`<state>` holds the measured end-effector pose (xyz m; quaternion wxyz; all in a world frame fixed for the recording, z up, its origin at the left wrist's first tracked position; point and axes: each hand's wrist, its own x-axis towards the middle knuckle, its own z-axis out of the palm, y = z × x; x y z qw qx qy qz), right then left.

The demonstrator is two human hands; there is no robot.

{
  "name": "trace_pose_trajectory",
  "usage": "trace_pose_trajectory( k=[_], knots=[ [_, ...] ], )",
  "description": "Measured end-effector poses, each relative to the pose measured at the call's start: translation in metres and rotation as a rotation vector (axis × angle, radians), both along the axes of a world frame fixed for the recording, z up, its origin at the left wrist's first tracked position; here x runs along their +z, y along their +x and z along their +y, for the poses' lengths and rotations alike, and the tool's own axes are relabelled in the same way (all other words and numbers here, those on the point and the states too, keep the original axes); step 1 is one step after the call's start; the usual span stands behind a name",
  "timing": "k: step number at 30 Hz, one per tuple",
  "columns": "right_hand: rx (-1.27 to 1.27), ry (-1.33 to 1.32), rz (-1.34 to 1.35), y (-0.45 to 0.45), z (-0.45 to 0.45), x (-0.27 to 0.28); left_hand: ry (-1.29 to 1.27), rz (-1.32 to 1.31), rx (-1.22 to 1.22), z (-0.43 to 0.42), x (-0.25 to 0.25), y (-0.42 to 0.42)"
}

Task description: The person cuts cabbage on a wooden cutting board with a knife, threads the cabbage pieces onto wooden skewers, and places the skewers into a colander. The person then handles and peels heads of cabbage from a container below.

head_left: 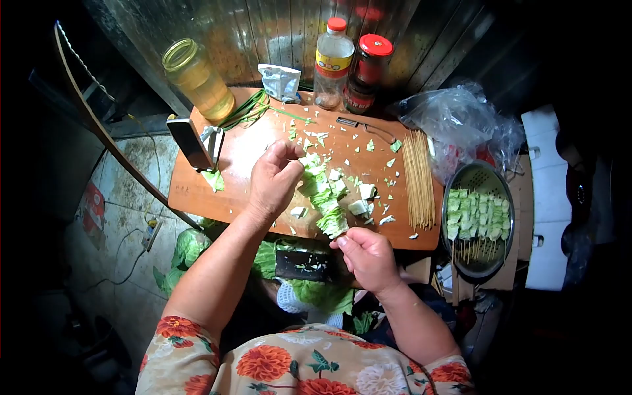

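Over the board, a skewer of folded green cabbage pieces (324, 201) runs slantwise between my two hands. My left hand (278, 174) is closed, its fingertips at the upper end of the cabbage. At the lower end, my right hand (370, 258) pinches the skewer between thumb and fingers; most of the stick is hidden. Loose cabbage pieces (359, 207) and small scraps lie on the wooden board (250, 122) around the skewer. A cleaver-like dark blade (303, 264) rests below the board's near edge, beside cabbage leaves.
Bare bamboo skewers (419, 184) lie at the board's right. Beside them, a metal colander (479, 268) holds several finished cabbage skewers (479, 214). A jar of yellow liquid (204, 85), a red-capped bottle (334, 62), a dark jar (370, 66), a peeler (365, 126) and a propped phone (189, 143) stand or lie around.
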<state>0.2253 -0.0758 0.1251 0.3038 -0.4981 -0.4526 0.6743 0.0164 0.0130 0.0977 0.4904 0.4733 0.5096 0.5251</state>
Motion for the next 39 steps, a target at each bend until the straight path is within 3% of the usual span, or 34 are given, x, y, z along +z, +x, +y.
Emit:
trace_pose_trajectory(
  k=[4,6,7,11,16,26,30,31,33,35,37,39],
  knots=[
    [-0.020,0.191,-0.111,-0.003,-0.002,-0.002,0.056,-0.164,0.089,0.000,0.009,0.006],
    [-0.019,0.228,-0.146,-0.002,-0.003,-0.001,-0.184,-0.383,0.174,-0.002,0.019,0.007],
    [-0.019,0.255,-0.178,-0.001,-0.003,0.000,-0.176,-0.386,0.175,-0.001,0.013,0.008],
    [-0.045,0.375,-0.260,-0.008,-0.006,-0.005,-0.409,-0.767,0.006,-0.003,0.006,0.025],
    [0.002,0.559,-0.411,-0.013,-0.007,-0.006,-0.375,-0.762,0.108,-0.010,0.005,0.034],
    [-0.027,0.580,-0.398,-0.018,-0.005,-0.008,-0.387,-0.816,0.189,-0.010,-0.002,0.038],
    [-0.080,0.465,-0.281,-0.016,-0.002,-0.011,-0.387,-0.881,0.123,-0.015,0.027,0.034],
    [-0.098,0.430,-0.249,-0.015,-0.002,-0.014,-0.387,-0.882,0.117,-0.019,0.018,0.028],
    [-0.079,0.470,-0.272,-0.012,-0.003,-0.019,-0.509,-0.908,-0.187,-0.025,-0.009,0.017],
    [-0.059,0.506,-0.292,-0.009,-0.006,-0.021,-0.524,-0.881,-0.179,-0.028,0.001,0.024],
    [0.041,0.016,0.052,-0.003,-0.005,-0.020,-0.437,-0.739,-0.075,-0.026,-0.006,0.016],
    [-0.078,-0.202,0.244,0.002,-0.005,-0.035,-0.439,-0.737,-0.019,-0.023,-0.002,0.000]
  ],
)
